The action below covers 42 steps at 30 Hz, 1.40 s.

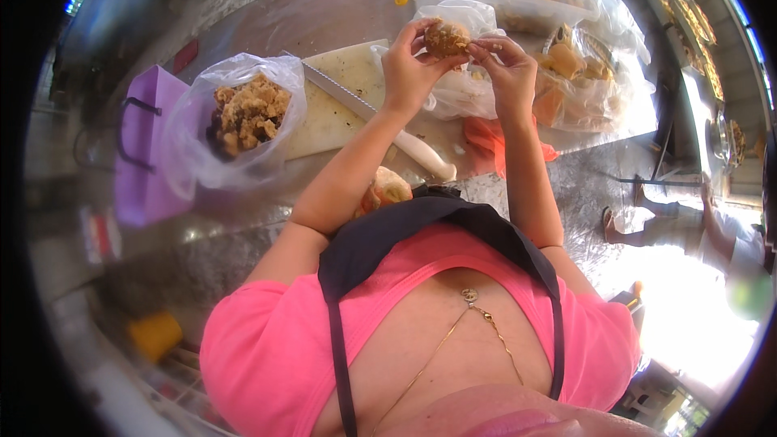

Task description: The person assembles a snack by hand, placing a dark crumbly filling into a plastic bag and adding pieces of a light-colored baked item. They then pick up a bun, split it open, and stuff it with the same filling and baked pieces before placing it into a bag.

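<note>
A rounded brown lump of food (446,39), crumbly and paler on top, is held up over the far part of the table. My left hand (407,66) curls around its left and lower side. Thumb and fingers of my right hand (511,69) pinch at its right edge; whether a small piece sits between them cannot be made out. Just beneath is a white plastic bag (463,97). Left of my left forearm, a serrated knife (348,95) with a white handle lies across a pale cutting board (324,131).
An open clear bag (275,97) of brown crumbly chunks (251,113) stands beside a purple bag (146,154) with black handles. At the back, a clear bin (494,2) holds cut pieces. Bagged bread-like pieces (566,61) and a red plastic bag (486,142) lie right. Another person (688,226) is far right.
</note>
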Each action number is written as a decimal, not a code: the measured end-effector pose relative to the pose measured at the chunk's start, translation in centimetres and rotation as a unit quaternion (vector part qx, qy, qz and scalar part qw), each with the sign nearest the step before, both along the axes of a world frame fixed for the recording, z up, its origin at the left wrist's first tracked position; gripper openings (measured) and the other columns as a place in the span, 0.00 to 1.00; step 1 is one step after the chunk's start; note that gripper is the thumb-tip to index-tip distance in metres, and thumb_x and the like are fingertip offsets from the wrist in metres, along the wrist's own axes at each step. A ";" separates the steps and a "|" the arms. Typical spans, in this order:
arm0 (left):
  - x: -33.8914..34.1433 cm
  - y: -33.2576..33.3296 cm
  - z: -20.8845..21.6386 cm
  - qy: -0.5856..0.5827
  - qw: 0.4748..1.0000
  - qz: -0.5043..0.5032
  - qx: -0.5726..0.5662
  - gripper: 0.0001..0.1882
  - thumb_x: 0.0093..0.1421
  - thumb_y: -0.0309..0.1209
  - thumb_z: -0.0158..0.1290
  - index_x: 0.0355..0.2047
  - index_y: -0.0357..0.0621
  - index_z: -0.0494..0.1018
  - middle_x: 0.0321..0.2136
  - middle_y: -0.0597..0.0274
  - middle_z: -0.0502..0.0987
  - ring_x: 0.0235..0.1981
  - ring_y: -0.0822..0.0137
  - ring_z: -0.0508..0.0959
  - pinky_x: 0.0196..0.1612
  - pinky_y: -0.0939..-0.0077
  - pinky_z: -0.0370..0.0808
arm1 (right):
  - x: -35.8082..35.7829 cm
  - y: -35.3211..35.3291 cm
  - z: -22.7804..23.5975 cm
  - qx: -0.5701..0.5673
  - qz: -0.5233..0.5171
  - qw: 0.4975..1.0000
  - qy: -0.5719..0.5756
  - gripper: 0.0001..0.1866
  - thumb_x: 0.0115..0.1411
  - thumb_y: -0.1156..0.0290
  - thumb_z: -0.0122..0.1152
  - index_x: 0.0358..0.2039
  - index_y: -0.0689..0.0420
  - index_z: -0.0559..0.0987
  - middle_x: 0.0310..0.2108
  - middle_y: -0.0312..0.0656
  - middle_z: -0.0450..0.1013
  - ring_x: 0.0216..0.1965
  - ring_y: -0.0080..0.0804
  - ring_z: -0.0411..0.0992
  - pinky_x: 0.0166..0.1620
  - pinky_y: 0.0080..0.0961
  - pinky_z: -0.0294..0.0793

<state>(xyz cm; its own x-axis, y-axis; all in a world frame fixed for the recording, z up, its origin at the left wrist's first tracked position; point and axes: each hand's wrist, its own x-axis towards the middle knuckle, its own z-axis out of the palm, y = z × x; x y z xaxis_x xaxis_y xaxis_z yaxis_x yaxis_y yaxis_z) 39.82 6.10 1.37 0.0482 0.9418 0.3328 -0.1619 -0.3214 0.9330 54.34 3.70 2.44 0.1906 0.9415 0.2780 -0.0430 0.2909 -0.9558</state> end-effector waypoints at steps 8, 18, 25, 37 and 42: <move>-0.4 0.1 -0.5 0.007 0.999 -0.049 -0.014 0.30 0.42 0.24 0.67 0.45 0.33 0.67 0.39 0.57 0.75 0.41 0.70 0.76 0.41 0.77 0.79 | 0.5 -0.3 -0.6 -0.053 0.062 0.996 0.030 0.09 0.59 0.73 0.57 0.39 0.64 0.75 0.36 0.37 0.72 0.36 0.21 0.70 0.39 0.21 0.73; -1.3 1.6 -1.5 -0.103 0.969 -0.161 -0.154 0.33 0.47 0.23 0.64 0.52 0.35 0.62 0.44 0.55 0.73 0.45 0.67 0.75 0.45 0.76 0.76 | 3.1 0.2 -0.5 -0.137 0.160 0.936 0.280 0.08 0.64 0.69 0.50 0.40 0.59 0.72 0.36 0.41 0.73 0.39 0.29 0.72 0.43 0.28 0.73; -0.9 1.3 -1.2 -0.191 0.939 -0.197 -0.206 0.33 0.50 0.24 0.62 0.54 0.33 0.59 0.46 0.54 0.71 0.46 0.66 0.74 0.47 0.77 0.75 | 2.6 0.0 -0.2 -0.127 0.073 0.972 0.182 0.10 0.58 0.70 0.59 0.38 0.60 0.74 0.33 0.38 0.73 0.35 0.24 0.72 0.39 0.22 0.73; 0.2 1.0 -1.8 -0.162 0.967 -0.142 -0.135 0.30 0.52 0.22 0.60 0.54 0.36 0.59 0.47 0.55 0.67 0.49 0.64 0.72 0.47 0.76 0.76 | 0.0 -0.1 -1.1 -0.086 0.033 0.991 0.098 0.09 0.60 0.71 0.57 0.39 0.63 0.75 0.34 0.36 0.73 0.35 0.21 0.71 0.37 0.20 0.74; -0.1 0.9 -1.6 -0.183 0.944 -0.170 -0.214 0.27 0.58 0.25 0.54 0.56 0.41 0.59 0.47 0.55 0.68 0.45 0.63 0.75 0.48 0.69 0.77 | 0.4 0.4 -1.7 -0.101 0.058 0.987 0.115 0.11 0.63 0.70 0.52 0.42 0.63 0.73 0.37 0.38 0.72 0.36 0.23 0.71 0.39 0.22 0.74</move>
